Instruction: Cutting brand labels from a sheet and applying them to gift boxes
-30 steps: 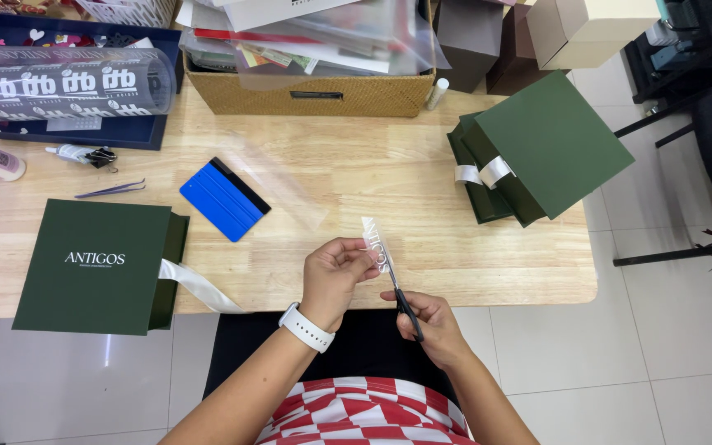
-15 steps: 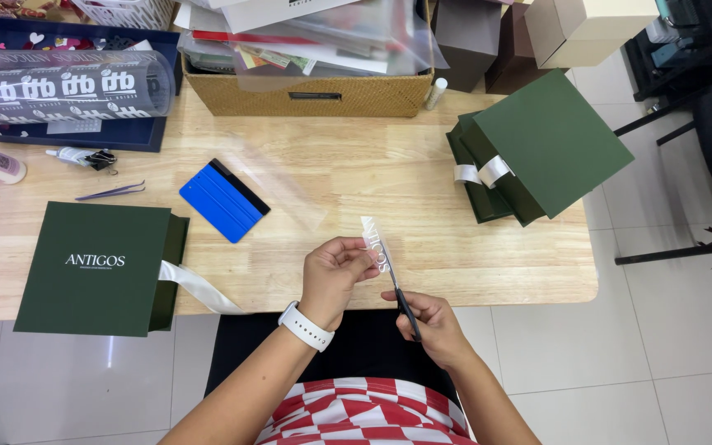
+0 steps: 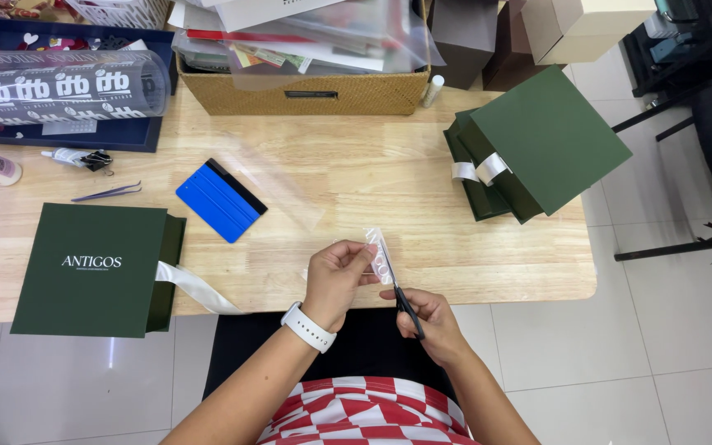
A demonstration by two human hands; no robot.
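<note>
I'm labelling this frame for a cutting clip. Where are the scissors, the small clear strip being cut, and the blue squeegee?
scissors [image 3: 406, 306]: head view, black blades below the strip.
small clear strip [image 3: 379, 255]: head view, its middle.
blue squeegee [image 3: 217, 200]: head view, blue face.

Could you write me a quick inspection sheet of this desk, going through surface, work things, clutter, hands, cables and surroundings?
Surface: wooden table, light grain.
Job's things: small clear packet in left hand; scissors in right hand, blades at the packet.
Clutter: blue scraper, dark green boxes with white ribbon, wicker basket, clear tube, tweezers.
Hands: both closed on their things; white watch on left wrist.
Cables: nothing seen.
Surroundings: pale tiled floor, cardboard boxes.
</note>
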